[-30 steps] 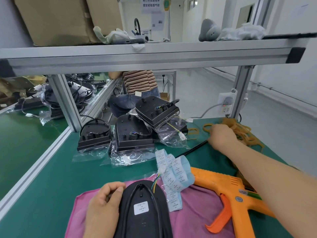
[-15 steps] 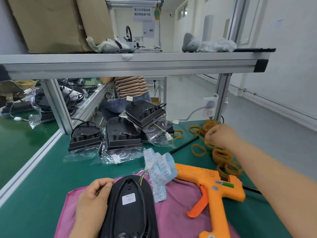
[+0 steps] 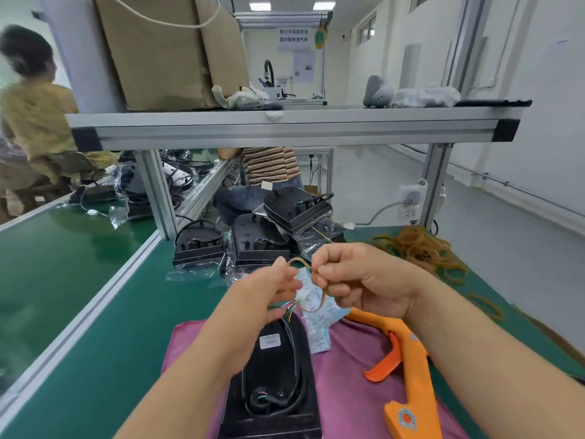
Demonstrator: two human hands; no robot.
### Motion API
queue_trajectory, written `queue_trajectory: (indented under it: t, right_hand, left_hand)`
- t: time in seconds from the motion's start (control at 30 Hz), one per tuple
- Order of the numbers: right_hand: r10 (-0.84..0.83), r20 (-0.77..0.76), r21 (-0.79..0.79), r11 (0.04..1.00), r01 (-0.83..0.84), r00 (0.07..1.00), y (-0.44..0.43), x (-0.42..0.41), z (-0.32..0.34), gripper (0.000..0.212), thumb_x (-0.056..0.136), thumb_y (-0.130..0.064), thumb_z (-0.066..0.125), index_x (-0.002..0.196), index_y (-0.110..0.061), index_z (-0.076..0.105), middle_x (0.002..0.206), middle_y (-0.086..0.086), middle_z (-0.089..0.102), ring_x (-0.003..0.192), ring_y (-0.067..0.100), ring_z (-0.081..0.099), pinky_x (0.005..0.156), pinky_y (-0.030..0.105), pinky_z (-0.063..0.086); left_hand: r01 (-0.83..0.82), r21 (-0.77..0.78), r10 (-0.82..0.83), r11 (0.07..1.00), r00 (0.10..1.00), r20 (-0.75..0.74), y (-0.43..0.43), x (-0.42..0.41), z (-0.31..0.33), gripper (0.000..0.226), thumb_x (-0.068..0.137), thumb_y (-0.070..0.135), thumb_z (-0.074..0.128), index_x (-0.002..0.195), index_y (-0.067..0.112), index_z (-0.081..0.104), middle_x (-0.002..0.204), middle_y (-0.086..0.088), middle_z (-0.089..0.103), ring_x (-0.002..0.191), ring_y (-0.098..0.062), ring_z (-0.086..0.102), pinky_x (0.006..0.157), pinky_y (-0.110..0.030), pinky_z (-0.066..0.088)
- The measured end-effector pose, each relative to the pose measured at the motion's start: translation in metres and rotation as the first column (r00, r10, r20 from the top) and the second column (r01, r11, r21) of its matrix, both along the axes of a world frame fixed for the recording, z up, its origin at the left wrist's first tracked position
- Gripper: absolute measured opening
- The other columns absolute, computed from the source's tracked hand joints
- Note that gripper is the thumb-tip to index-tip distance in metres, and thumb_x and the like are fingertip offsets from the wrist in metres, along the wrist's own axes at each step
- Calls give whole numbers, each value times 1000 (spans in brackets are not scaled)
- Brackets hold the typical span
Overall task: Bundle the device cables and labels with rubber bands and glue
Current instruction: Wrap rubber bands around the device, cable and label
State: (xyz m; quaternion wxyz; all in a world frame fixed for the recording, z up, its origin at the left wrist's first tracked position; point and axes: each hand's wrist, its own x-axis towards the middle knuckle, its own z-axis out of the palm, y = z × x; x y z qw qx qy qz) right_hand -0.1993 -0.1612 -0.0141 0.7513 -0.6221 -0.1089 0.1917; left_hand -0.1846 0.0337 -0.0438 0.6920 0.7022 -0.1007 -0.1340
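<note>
We hold one rubber band (image 3: pixel 299 260) stretched between our hands, raised over the near middle of the tabletop (image 3: pixel 120 312). The grip of our right hand (image 3: pixel 357 280) is clamped on the band's right end, fingers curled tight around it. Our left hand (image 3: pixel 269 289) is somewhat blurred, but its grip looks pinched on the left end. We judge the band is being opened out to slip over the cables (image 3: pixel 289 307) and the strip of labels (image 3: pixel 318 327), which lie just below at the far end of the black device (image 3: pixel 278 372). The device rests on a pink cloth (image 3: pixel 348 400), likely to stop it scratching or sliding. The orange glue gun (image 3: pixel 411 369) lies on the cloth to the right, handy for the glue step. The heap of loose bands (image 3: pixel 421 245) sits far right.
</note>
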Motion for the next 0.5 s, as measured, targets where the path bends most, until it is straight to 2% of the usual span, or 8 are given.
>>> queue_trajectory:
  t: [0.07, 0.17, 0.3, 0.4, 0.47, 0.5]
  right_hand:
    - [-12, 14, -25, 1000, 12, 1000, 13, 1, -7, 17, 91, 5, 51, 85, -10, 56, 72, 4, 56, 49, 3, 39, 40, 11, 25]
    - [-48, -7, -58, 997, 48, 999, 24, 4, -18, 23, 95, 7, 46, 85, -10, 57, 71, 4, 55, 48, 4, 40, 39, 10, 25]
    - [-41, -26, -106, 994, 38, 999, 35, 4, -27, 23, 96, 7, 46, 86, -11, 56, 71, 5, 57, 49, 5, 41, 39, 10, 25]
    - [-147, -27, -118, 983, 143, 989, 43, 7, -31, 17, 93, 3, 56, 91, -14, 61, 82, 4, 65, 53, 6, 53, 38, 11, 33]
    - [-306, 59, -301, 902, 309, 950, 43, 11, -37, 10, 92, -5, 62, 92, -15, 63, 85, 2, 65, 59, 7, 61, 44, 15, 41]
    - [-354, 141, -440, 814, 379, 925, 40, 13, -42, 6, 92, -10, 63, 87, -14, 63, 82, 3, 63, 61, 8, 61, 49, 18, 43]
  left_hand:
    - [132, -116, -148, 984, 978, -149, 5, 2, 0, 57, 82, 64, 47, 92, 15, 73, 87, -1, 72, 82, -13, 67, 86, -36, 47]
    - [140, -289, -214, 947, 946, -244, 24, 8, -7, 47, 78, 65, 52, 71, 21, 69, 76, 0, 65, 72, -14, 65, 85, -37, 49]
    - [124, -465, -286, 877, 911, -297, 36, 10, -13, 37, 87, 50, 54, 77, 20, 73, 75, 1, 65, 74, -15, 67, 88, -40, 51]
    - [51, -489, -230, 871, 922, -312, 45, 13, -15, 24, 86, 33, 56, 80, 19, 75, 70, 4, 62, 69, -13, 65, 81, -38, 53]
    - [-20, -440, -132, 898, 940, -314, 58, 18, -16, 23, 86, 32, 56, 87, 18, 74, 73, 3, 64, 70, -13, 65, 79, -37, 52]
    - [-56, -371, -64, 927, 950, -304, 67, 21, -17, 25, 90, 34, 54, 92, 17, 73, 76, 2, 66, 74, -14, 65, 77, -37, 50]
